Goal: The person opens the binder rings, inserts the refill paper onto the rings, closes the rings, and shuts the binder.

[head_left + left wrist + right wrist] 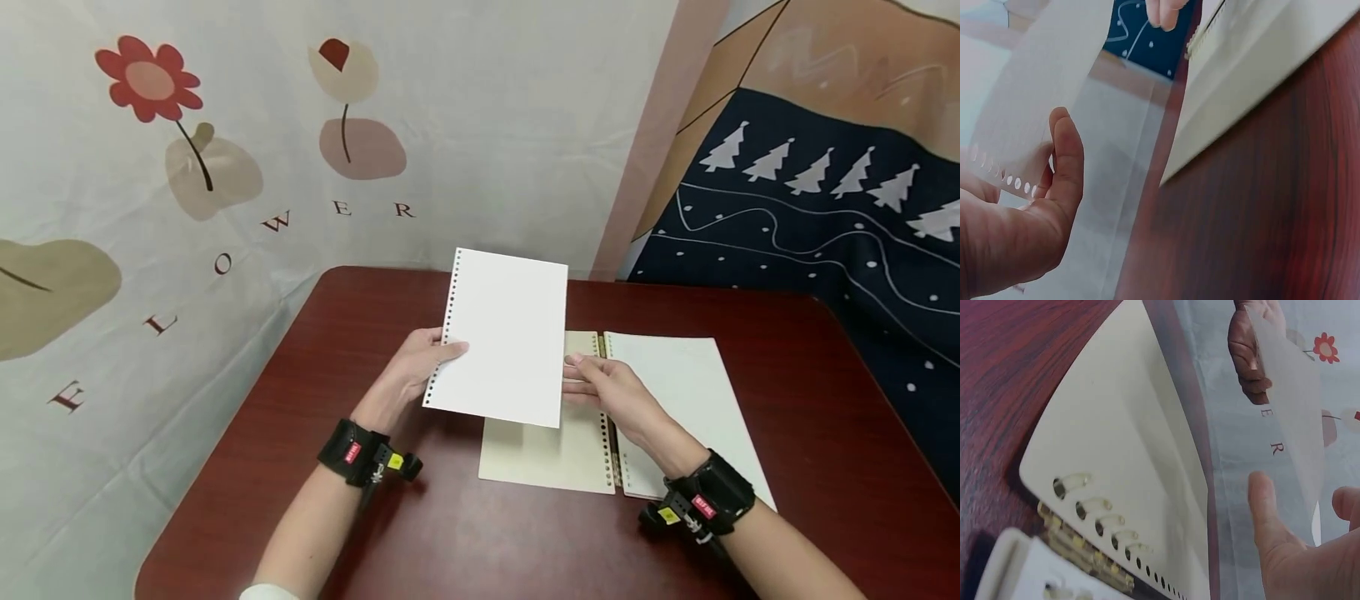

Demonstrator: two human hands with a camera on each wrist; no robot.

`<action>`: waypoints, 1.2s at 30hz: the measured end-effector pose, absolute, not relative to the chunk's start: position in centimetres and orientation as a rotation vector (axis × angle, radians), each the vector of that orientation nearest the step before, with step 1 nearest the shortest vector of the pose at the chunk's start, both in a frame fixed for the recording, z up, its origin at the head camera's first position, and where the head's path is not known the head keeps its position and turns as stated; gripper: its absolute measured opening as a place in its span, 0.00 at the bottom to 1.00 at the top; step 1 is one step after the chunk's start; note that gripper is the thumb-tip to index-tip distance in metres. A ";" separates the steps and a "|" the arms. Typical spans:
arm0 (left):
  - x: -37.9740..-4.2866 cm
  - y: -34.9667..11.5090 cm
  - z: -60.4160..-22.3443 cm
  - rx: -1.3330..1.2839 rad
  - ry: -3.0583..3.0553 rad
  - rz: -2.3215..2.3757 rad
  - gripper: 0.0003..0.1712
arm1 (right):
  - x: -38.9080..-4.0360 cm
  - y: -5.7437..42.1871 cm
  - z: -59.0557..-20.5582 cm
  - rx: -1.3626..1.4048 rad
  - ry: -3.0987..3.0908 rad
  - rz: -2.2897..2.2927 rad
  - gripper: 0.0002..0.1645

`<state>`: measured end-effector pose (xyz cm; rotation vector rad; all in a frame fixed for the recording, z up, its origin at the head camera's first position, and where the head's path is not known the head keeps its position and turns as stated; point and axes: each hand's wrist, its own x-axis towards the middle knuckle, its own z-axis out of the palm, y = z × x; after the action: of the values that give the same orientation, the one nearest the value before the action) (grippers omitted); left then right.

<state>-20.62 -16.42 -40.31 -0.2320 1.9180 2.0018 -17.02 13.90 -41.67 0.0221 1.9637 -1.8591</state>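
Note:
A white loose-leaf sheet with a row of punched holes down its left edge is held up above the table. My left hand pinches it at that punched edge, thumb on the front and fingers behind. At the sheet's right edge is my right hand, its fingers extended; in the right wrist view thumb and finger stand apart on either side of the sheet. Below lies an opened ring binder, with a cream cover at left and a stack of white punched paper at right. Brass-coloured rings run between them.
The dark red wooden table carries the binder. Behind it hangs a pale cloth printed with flowers and letters. At the right is a dark blue cloth with white trees. Each wrist wears a black strap with a small camera.

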 end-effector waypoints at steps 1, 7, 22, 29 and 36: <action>-20.6 -15.9 -40.4 -0.215 1.920 2.000 0.18 | -17.0 14.0 -41.6 0.032 1.984 -1.849 0.38; -20.6 -13.3 -40.6 -0.147 1.941 1.953 0.18 | -17.0 14.8 -41.6 0.092 2.124 -1.792 0.36; -20.5 -8.6 -40.7 -0.038 2.115 1.746 0.19 | -16.1 17.7 -40.5 0.256 2.403 -1.697 0.26; -20.0 -7.1 -40.5 0.216 2.283 1.589 0.16 | -15.2 20.0 -39.7 0.263 2.539 -1.537 0.30; -19.0 -5.4 -40.2 0.464 2.553 1.245 0.28 | -14.4 22.9 -39.0 0.301 2.603 -1.415 0.35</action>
<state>-18.99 -5.45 -40.21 0.4639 2.5527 1.2445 -14.43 22.92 -38.96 0.3015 2.6028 -1.4150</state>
